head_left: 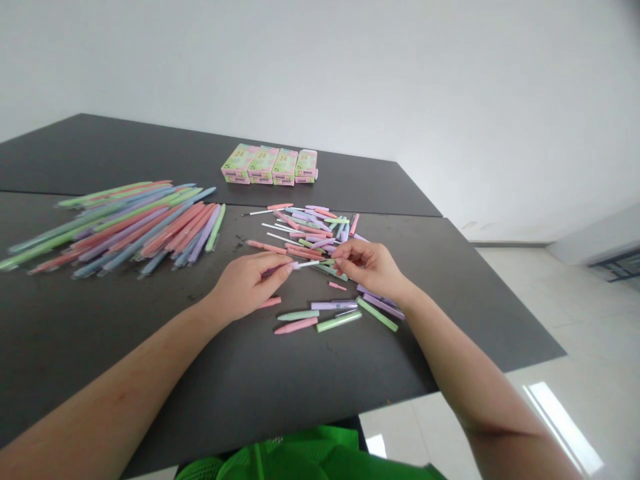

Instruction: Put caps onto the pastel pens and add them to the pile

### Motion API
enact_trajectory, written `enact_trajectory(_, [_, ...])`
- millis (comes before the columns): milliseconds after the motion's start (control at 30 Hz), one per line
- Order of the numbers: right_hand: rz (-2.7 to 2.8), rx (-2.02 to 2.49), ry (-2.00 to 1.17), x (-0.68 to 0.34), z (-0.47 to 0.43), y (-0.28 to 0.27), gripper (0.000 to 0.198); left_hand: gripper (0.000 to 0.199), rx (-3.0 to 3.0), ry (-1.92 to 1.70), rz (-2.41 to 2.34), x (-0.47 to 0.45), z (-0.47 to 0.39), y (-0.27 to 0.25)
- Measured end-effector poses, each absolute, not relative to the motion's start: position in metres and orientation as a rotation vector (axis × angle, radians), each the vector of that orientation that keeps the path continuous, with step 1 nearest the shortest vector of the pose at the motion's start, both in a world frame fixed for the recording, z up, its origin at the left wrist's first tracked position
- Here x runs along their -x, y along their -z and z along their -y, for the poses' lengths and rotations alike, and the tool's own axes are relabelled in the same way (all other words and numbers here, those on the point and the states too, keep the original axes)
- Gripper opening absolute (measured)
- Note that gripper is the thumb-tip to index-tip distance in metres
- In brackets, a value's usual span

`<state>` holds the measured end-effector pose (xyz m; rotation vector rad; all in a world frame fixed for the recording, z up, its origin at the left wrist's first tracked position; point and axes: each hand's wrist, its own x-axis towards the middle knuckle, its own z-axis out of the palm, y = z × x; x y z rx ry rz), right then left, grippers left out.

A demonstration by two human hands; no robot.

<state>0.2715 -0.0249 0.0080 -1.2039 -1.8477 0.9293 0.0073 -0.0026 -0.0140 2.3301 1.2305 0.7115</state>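
Note:
My left hand [245,283] pinches a purple pen barrel, mostly hidden by the fingers. From the barrel's right end a thin white pen refill [309,263] runs across to my right hand [367,267], whose thumb and fingers close on its dark tip end. Behind both hands lies a loose heap of pastel pen parts [313,233], with several white refills among them. Nearer me are a purple cap [333,305], a green cap [339,321], a pink barrel [296,325] and a pale green barrel [298,315]. A small pink piece [337,286] rests below the right fingers.
A large pile of pastel pens [135,227] in clear wrapping covers the left of the dark table [280,380]. Pink and green boxes [270,165] stand in a row at the back. The table's right edge drops to a tiled floor [540,293].

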Motion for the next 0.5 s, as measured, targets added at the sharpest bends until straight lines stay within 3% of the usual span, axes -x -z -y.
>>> enact_trajectory(500, [1.799,1.109,-1.014,-0.2661,0.0255,-0.007,0.016,0.038,-2.337,-0.704,-1.2,-0.0087,0.0027,0.0144])
